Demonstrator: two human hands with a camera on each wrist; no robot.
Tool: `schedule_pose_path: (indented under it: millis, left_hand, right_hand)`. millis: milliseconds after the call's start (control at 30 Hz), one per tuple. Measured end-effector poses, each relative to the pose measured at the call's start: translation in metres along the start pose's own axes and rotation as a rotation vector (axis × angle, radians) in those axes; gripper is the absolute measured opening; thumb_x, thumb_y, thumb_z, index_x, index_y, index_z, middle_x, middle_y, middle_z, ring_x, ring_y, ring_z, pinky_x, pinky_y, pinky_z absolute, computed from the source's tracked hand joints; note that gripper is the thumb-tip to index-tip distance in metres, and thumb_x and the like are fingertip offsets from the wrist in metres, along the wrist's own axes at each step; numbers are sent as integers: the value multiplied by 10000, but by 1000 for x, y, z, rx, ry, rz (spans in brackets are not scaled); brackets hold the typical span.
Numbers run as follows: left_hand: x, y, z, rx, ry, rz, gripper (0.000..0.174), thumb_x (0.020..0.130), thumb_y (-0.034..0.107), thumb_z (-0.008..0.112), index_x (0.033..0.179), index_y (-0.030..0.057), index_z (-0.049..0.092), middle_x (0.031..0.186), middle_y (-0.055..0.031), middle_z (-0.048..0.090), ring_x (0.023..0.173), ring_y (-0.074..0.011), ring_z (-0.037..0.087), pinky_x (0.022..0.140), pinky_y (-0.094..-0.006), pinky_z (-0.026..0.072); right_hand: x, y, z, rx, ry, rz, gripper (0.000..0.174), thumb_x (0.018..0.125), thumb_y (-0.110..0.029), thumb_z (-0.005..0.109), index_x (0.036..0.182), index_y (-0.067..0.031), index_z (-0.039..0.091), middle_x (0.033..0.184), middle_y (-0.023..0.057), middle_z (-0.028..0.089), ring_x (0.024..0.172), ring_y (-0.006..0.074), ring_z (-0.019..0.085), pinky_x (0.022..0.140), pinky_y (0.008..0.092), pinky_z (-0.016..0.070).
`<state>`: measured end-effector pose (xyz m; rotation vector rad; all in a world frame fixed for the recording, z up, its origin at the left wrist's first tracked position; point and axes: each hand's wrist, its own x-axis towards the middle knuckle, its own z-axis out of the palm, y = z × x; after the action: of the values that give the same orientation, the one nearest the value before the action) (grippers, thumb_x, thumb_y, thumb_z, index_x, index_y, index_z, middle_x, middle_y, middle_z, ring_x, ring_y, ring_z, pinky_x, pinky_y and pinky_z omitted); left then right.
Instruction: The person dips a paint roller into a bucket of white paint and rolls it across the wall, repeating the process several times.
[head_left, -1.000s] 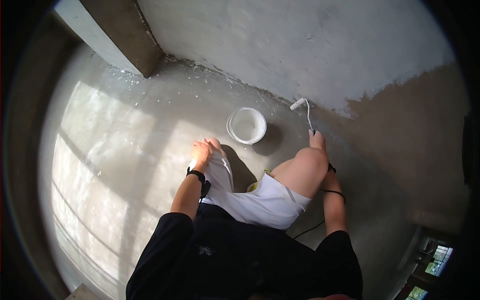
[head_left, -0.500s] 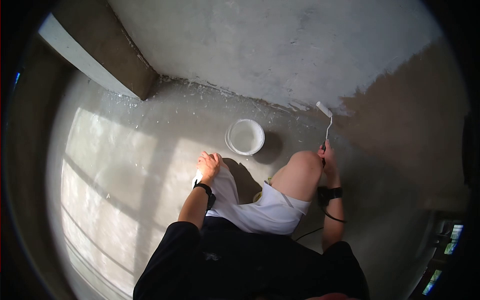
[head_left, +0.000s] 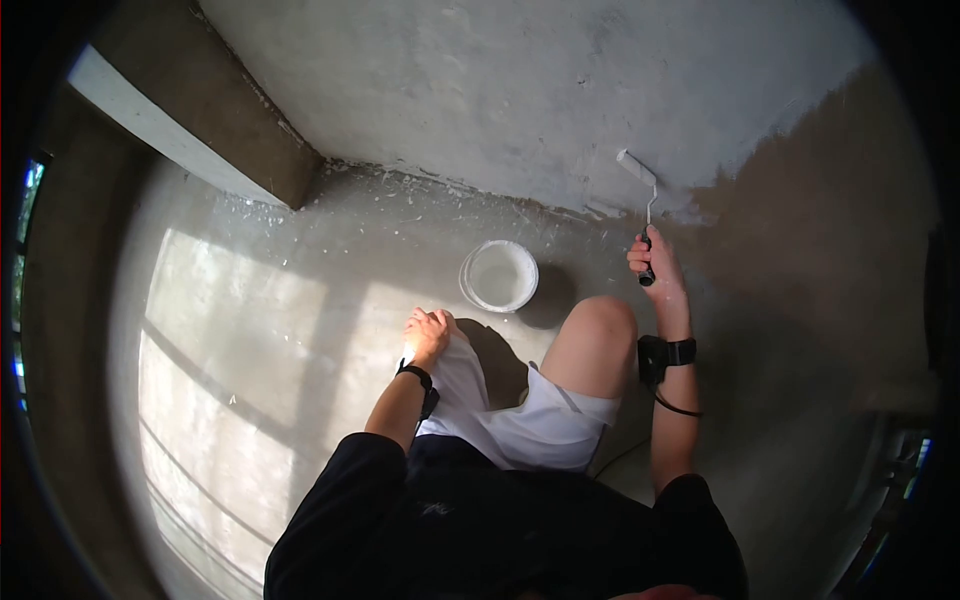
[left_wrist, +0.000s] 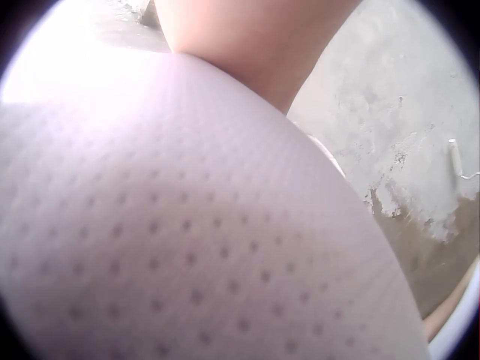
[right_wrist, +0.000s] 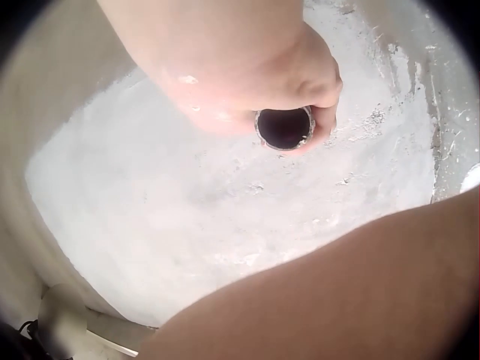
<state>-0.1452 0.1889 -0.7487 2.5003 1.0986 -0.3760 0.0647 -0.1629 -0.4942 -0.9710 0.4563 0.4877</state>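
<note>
My right hand [head_left: 660,265] grips the black handle of a paint roller [head_left: 636,167], its fingers curled round it. The white sleeve of the roller lies against the low part of the wall [head_left: 480,100], near the edge of the white coat. In the right wrist view the round butt of the handle [right_wrist: 285,129] sticks out of the fist. My left hand [head_left: 427,333] rests over the left knee and holds nothing. White shorts [left_wrist: 187,225] fill most of the left wrist view, with the roller sleeve [left_wrist: 455,159] at its right side.
A white bucket [head_left: 468,280] stands on the floor between the knees and the wall. Bare brown wall [head_left: 830,190] borders the coated area on the right. A pillar [head_left: 240,110] juts out at the left. White specks dot the floor [head_left: 340,215] along the wall's foot.
My right hand has come up and forward from beside the right knee. The roller has risen from the foot of the wall onto its white area. My left hand stays on the knee.
</note>
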Motion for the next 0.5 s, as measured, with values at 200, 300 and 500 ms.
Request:
schedule_pose_path:
  millis: [200, 300, 500]
  left_hand:
    - [7, -1, 5, -53, -10, -16, 737, 876, 587, 383, 1294, -19, 348, 1192, -291, 519, 1081, -441, 545, 890, -505, 434]
    - [4, -2, 5, -26, -8, -39, 727, 875, 590, 383, 1274, -17, 360, 1186, -288, 525, 1067, -436, 556, 896, -506, 431]
    - [9, -8, 10, -31, 0, -8, 709, 875, 582, 389, 1233, -30, 379, 1145, -297, 545, 1025, -443, 582, 865, -492, 469]
  right_hand:
    - [83, 42, -30, 142, -24, 191, 275, 974, -250, 449, 812, -28, 433, 614, -20, 395, 470, 50, 357, 390, 205, 269]
    - [97, 63, -29, 9, 12, 159, 281, 975, -255, 426, 798, -37, 431, 610, -15, 389, 451, 55, 341, 383, 215, 258]
    - [24, 25, -11, -124, 11, -46, 265, 969, -263, 435, 819, -45, 436, 620, -14, 384, 451, 54, 334, 382, 221, 254]
